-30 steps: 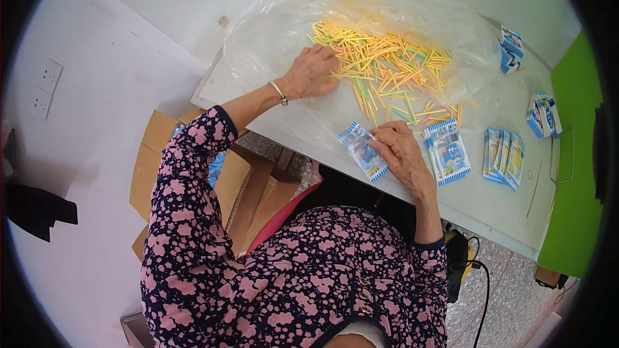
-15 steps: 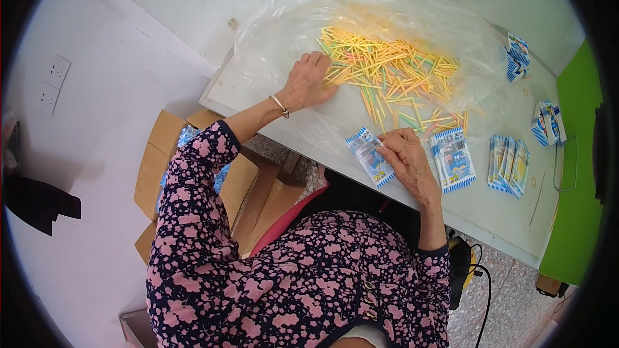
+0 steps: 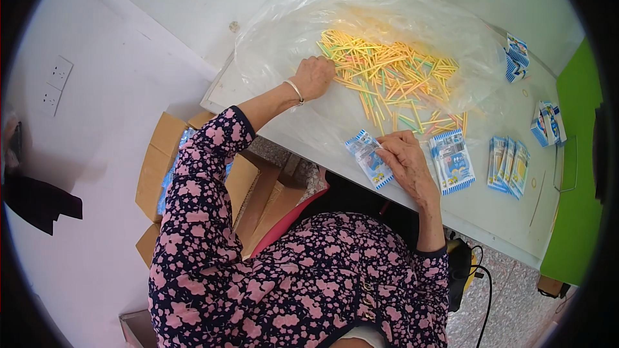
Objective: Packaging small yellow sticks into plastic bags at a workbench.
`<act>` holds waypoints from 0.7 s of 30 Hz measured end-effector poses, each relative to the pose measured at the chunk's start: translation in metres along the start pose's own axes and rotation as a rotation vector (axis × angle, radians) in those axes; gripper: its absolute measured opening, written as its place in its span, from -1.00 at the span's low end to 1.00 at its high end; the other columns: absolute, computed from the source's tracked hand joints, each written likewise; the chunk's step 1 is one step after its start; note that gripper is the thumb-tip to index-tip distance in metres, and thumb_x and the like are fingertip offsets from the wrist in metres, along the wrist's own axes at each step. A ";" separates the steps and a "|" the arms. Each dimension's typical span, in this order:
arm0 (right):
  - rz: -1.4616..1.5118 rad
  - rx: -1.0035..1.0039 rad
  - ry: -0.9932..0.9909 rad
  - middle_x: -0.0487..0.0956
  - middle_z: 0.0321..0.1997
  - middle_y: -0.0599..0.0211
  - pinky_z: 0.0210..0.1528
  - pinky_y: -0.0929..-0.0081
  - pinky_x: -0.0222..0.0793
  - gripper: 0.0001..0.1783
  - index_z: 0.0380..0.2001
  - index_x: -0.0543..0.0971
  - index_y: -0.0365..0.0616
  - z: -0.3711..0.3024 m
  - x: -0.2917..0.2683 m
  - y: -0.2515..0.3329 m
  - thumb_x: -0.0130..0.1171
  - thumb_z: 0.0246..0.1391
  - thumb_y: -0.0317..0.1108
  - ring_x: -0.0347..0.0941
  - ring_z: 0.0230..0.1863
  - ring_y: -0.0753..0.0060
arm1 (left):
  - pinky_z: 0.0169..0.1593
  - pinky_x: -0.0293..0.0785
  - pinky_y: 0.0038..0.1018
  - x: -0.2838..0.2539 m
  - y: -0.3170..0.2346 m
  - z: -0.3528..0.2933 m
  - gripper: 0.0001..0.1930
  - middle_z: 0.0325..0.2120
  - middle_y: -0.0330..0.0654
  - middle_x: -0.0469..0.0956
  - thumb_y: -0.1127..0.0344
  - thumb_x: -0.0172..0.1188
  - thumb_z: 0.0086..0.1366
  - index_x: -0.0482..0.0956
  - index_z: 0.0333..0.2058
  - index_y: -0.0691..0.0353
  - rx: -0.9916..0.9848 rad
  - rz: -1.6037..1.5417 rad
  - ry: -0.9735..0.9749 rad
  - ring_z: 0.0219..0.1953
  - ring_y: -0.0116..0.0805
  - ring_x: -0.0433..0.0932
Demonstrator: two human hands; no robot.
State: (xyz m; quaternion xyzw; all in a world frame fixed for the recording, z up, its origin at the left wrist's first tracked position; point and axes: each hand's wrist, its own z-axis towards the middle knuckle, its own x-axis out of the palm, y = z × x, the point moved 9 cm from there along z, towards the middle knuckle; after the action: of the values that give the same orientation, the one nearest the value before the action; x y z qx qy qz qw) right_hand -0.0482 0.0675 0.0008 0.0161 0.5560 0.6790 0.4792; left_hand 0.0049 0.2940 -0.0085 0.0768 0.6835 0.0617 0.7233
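Observation:
A loose heap of thin yellow, green and pink sticks (image 3: 393, 58) lies on a clear plastic bag (image 3: 277, 45) spread over the table. At the heap's left edge is my left hand (image 3: 314, 77), fingers curled in and closed; what they hold, if anything, is hidden. Nearer the table's front edge, my right hand (image 3: 407, 162) pinches a small blue-and-white packet (image 3: 373, 161) by its right side. Just right of that hand lie more such packets, overlapping in a small pile (image 3: 456, 164).
Another group of packets (image 3: 509, 166) fans out farther right, with crumpled blue-and-white packets (image 3: 548, 124) beyond. A green panel (image 3: 574, 174) borders the table's right end. An open cardboard box (image 3: 155, 167) with blue packets stands below left. A black cable (image 3: 488, 296) hangs at the lower right.
My left hand has shifted slightly, its fingers curling tighter at the heap's edge, and the left forearm has moved a little right. My right hand keeps its hold on the packet, nearly still.

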 end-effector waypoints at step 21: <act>0.007 -0.002 -0.012 0.56 -0.26 0.26 -0.11 0.42 0.27 -0.88 -0.44 0.53 -0.27 -0.001 -0.001 -0.001 0.16 -0.04 -0.43 0.34 -0.17 0.26 | -0.03 0.25 -0.26 -0.019 0.002 0.006 -0.45 -0.14 -0.01 0.29 0.31 0.17 -0.16 0.30 -0.12 0.39 0.328 0.028 0.008 -0.03 -0.11 0.27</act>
State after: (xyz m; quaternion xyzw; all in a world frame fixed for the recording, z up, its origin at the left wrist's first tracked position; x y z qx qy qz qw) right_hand -0.0472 0.0665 0.0001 0.0216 0.5522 0.6811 0.4802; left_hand 0.0097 0.2916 0.0111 0.2032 0.6861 -0.0406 0.6973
